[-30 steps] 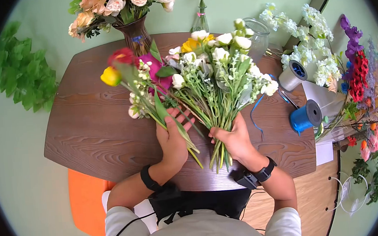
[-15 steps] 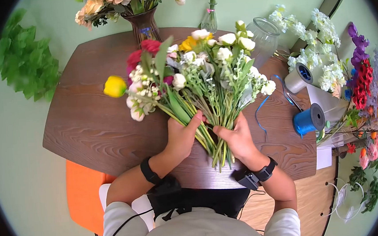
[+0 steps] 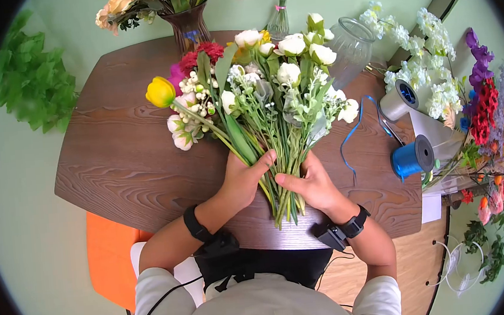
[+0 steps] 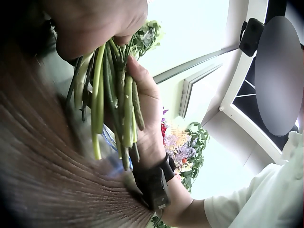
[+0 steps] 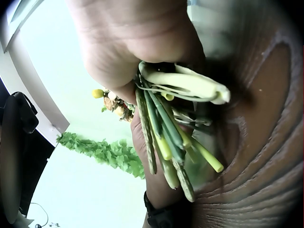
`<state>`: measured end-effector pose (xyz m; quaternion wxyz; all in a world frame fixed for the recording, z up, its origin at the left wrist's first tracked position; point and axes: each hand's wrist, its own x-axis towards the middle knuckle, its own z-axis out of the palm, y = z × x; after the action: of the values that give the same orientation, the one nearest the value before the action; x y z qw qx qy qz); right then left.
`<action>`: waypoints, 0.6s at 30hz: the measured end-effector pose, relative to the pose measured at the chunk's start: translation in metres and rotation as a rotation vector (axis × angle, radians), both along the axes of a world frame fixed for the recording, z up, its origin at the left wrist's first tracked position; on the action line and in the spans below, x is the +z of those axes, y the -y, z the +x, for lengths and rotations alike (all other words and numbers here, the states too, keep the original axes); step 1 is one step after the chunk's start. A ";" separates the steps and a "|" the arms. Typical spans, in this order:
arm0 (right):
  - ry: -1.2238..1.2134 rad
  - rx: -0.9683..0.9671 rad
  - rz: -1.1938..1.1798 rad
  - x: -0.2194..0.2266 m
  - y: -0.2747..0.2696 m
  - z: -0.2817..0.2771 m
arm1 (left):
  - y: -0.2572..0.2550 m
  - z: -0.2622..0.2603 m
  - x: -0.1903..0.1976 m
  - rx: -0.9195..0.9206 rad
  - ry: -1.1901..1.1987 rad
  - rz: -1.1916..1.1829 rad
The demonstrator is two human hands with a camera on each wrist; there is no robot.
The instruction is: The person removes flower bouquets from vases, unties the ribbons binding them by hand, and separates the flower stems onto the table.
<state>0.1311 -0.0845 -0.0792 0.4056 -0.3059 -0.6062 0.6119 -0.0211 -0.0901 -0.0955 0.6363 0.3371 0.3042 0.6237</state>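
A: Quick pass, left to right, all placed off the bouquet (image 3: 259,97). Where is it?

B: Lying on the desk (image 3: 116,168), heads fanned away from the person, stem ends near the front edge. Probably kept flat so the desk takes the weight while the stems get bunched.

A: Left hand (image 3: 243,179)?

B: On the bouquet's left side, grip curled round the stems (image 4: 111,102), thumb across the top. Looks like it's squeezing the loose left stems in.

A: Right hand (image 3: 310,182)?

B: On the bouquet's right side, grip also wrapped around the stems, fingers underneath. The two hands meet at one point, likely so the bundle stays tight.

A: Further right of the bouquet?

B: Blue ribbon spool (image 3: 411,158) and a loose blue ribbon strand (image 3: 351,135), both within reach.
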 end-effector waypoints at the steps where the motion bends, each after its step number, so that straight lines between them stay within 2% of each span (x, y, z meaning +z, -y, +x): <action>1: 0.004 0.013 0.034 -0.002 -0.001 0.001 | -0.001 -0.001 -0.002 -0.008 -0.004 0.004; 4: 0.141 0.034 0.095 -0.007 -0.006 0.007 | -0.001 -0.002 0.002 -0.033 0.006 0.029; 8: 0.071 0.097 0.033 0.000 -0.004 0.005 | -0.002 -0.005 -0.002 -0.079 -0.007 0.081; 10: 0.121 0.151 -0.039 0.001 -0.005 0.006 | -0.004 -0.008 -0.003 -0.096 -0.194 0.143; 12: 0.122 0.149 -0.013 -0.001 -0.004 0.006 | -0.004 -0.008 -0.005 -0.072 -0.155 0.109; 14: -0.006 0.060 -0.154 0.006 -0.001 0.004 | -0.004 -0.007 -0.007 -0.023 -0.074 0.042; 16: -0.001 0.005 -0.163 0.008 -0.004 0.009 | -0.005 -0.006 -0.004 0.040 -0.062 0.026; 18: -0.032 -0.177 -0.126 0.003 -0.010 0.016 | -0.006 -0.008 0.003 0.032 0.058 -0.091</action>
<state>0.1471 -0.0742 -0.0758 0.4477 -0.3735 -0.5305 0.6154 -0.0293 -0.0837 -0.0927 0.6495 0.2847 0.3188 0.6288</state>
